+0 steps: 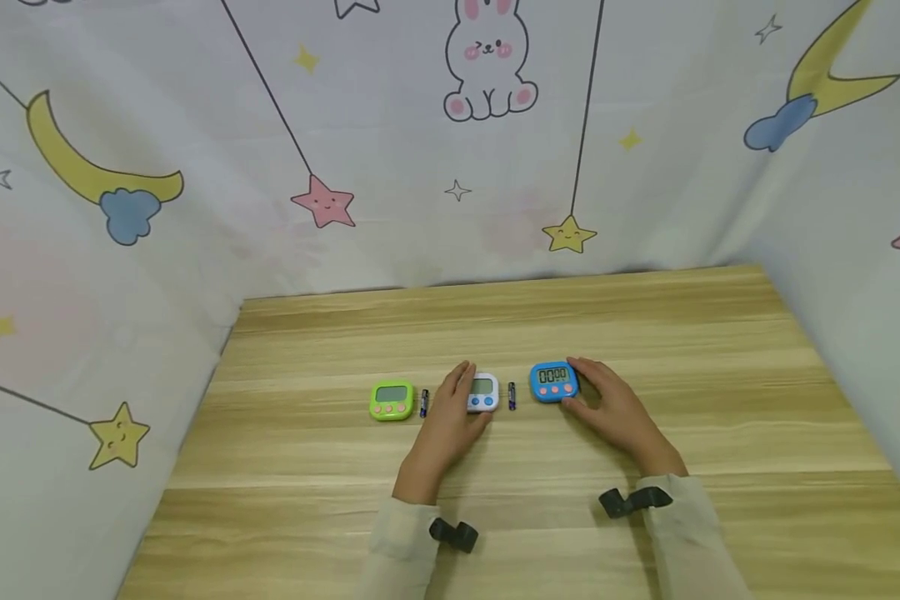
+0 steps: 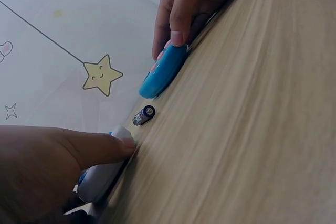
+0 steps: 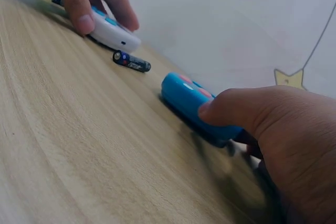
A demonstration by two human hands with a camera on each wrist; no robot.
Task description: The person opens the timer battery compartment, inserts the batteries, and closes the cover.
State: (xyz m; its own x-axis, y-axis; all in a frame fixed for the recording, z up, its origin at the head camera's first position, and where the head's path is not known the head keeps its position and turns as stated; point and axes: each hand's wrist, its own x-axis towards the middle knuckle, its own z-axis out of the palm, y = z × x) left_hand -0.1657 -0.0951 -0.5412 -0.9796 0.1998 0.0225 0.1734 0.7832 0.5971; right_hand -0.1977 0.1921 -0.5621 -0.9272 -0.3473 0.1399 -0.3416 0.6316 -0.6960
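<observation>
My left hand (image 1: 447, 423) holds a white digital timer (image 1: 484, 392) by its edges, thumb at the near side and fingers at the far side. Its left part is hidden under that hand, and its screen looks blank. On the right, a blue digital timer (image 1: 553, 382) with pink buttons lies between the thumb and fingers of my right hand (image 1: 621, 410). Zeros show on its display. In the right wrist view, the thumb presses the near side of the blue case (image 3: 185, 100). One small dark battery (image 1: 512, 396) lies between the two timers.
To the left sits a green digital timer (image 1: 392, 401) with a blank screen. A second dark battery (image 1: 423, 403) lies between it and my left hand. The wooden tabletop (image 1: 315, 492) meets a patterned white cloth (image 1: 405, 167) at the back and both sides.
</observation>
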